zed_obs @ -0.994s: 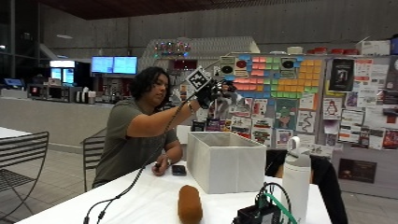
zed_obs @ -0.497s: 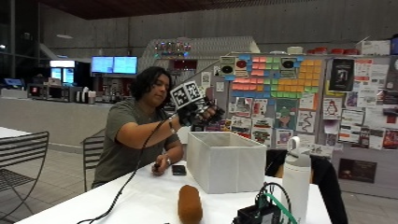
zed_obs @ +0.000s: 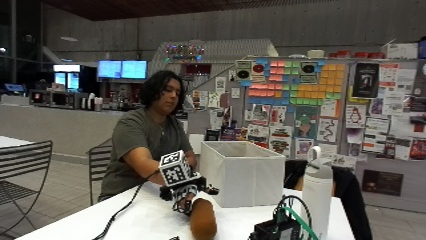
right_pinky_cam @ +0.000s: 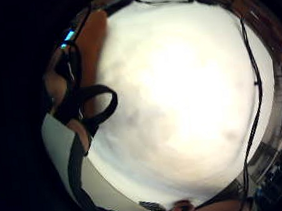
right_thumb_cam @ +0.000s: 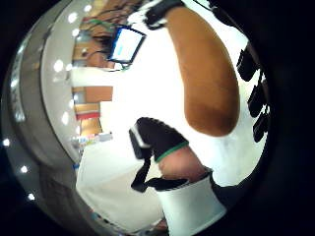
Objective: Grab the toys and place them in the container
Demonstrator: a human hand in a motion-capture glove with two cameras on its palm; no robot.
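A brown oblong plush toy (zed_obs: 203,220) lies on the white table (zed_obs: 133,220) near its front edge. My gloved right hand (zed_obs: 181,192) hangs low over the toy's far end, fingers relaxed and pointing down; I cannot tell whether they touch it. In the thumb side palm view the toy (right_thumb_cam: 206,73) lies on the table close beside the thumb (right_thumb_cam: 157,140), with nothing gripped. The little finger side palm view shows the toy (right_pinky_cam: 93,55) beside the hand's straps, and mostly bare table (right_pinky_cam: 180,96). The white fabric container (zed_obs: 249,172) stands open-topped just behind and to the right of the hand.
A white bottle with a handle (zed_obs: 318,197) stands right of the container. A black device with green and black cables (zed_obs: 279,227) sits at the front right. A black cable (zed_obs: 120,215) trails over the table's left part. A small phone (right_pinky_cam: 151,205) lies by the person's other hand.
The hand has come down from above the container's rim to the table, and now hangs over the far end of the brown toy.
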